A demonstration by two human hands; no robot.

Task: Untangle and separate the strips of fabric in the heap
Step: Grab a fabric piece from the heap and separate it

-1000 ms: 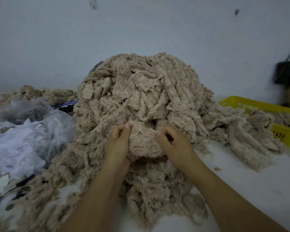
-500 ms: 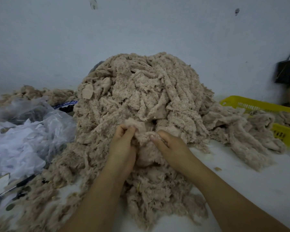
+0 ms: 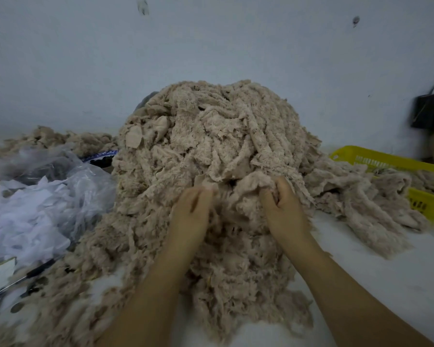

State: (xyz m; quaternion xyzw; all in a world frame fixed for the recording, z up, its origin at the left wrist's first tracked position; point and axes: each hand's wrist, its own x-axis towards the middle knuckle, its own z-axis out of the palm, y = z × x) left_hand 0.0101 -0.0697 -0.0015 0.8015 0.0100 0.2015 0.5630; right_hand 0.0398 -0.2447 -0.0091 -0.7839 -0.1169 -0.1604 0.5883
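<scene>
Looks barely started: facing one huge tangled heap (image 3: 211,136) piled right behind the fingers (image 3: 282,187) and spilling down under both wrists. Gripping a fuzzy clump (image 3: 248,186) tight in the right hand (image 3: 283,209); can't tell about the left hand (image 3: 191,211), too blurry, just dug into the fluff. Maybe a few strips pulled aside, right of the fingers by the yellow basket (image 3: 386,161). Can't read the print on its front

heap (image 3: 211,146): we see fuzzy, frayed, matt cloth
bag (image 3: 68,181): we see thin, crinkled clear plastic
basket (image 3: 421,204): smooth yellow plastic
table (image 3: 386,276): smooth, matt white
</scene>
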